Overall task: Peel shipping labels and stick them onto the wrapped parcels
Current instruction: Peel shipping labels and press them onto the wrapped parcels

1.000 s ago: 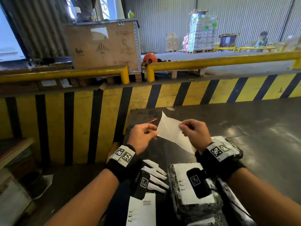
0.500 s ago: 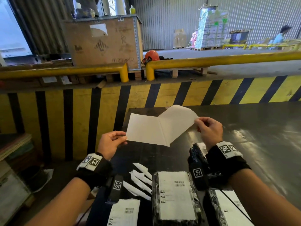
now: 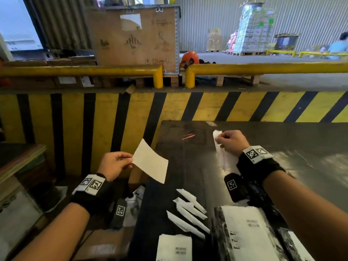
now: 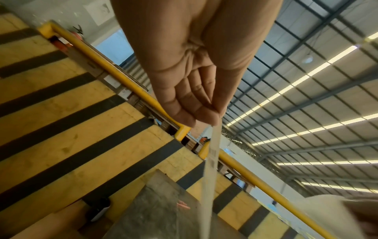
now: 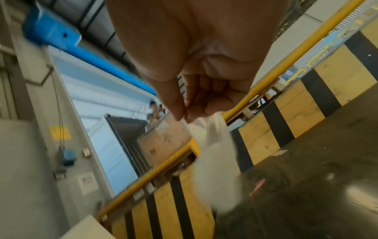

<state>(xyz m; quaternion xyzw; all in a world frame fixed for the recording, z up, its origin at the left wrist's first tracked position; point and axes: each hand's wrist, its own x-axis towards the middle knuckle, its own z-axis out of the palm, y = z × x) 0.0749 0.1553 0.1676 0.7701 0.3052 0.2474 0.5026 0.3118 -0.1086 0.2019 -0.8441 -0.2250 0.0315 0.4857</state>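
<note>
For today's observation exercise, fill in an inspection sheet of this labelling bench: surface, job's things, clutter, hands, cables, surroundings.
Surface: dark table, glossy, scuffed.
Job's things: peeled label held off the table's left edge; backing sheet over the table; wrapped parcel at the near edge already labelled; spare label beside it.
Clutter: folded paper strips lie left of the parcel; red marks farther back.
Hands: left hand pinches the label; right hand pinches the backing sheet.
Cables: nothing seen.
Surroundings: striped barrier, yellow rails, wooden crate, orange helmet, stacked pallet.
</note>
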